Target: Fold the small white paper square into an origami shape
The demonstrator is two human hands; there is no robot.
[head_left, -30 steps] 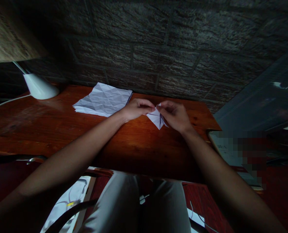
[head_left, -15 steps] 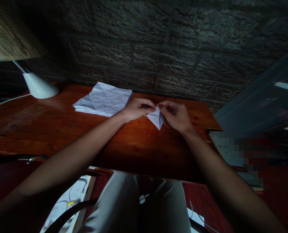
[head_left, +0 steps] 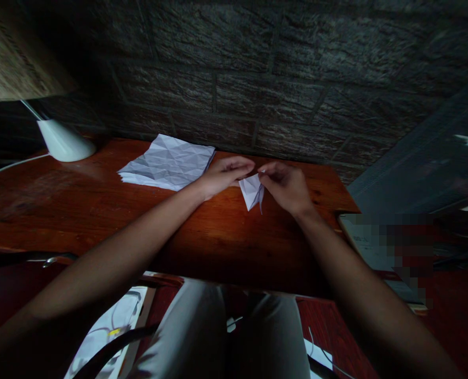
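A small folded piece of white paper (head_left: pixel 250 191) hangs point-down over the wooden table, its flaps partly spread. My right hand (head_left: pixel 287 184) pinches its upper right corner between thumb and fingers. Just above the paper's left side is my left hand (head_left: pixel 225 176), fingers loosely curved and apart from the sheet as far as I can see. To the left of that hand lies a stack of white paper (head_left: pixel 169 160), its top sheet covered in a grid of creases.
A lamp with a white base (head_left: pixel 66 141) and woven shade (head_left: pixel 19 58) stands at the table's left end. Behind the table (head_left: pixel 226 242) rises a dark stone-block wall (head_left: pixel 234 89). A pale board-like object (head_left: pixel 360 239) is beyond the table's right edge.
My left fingers have come off the paper and lifted slightly. The folded paper has turned in my right hand, its lower point swinging left and a flap showing at the right.
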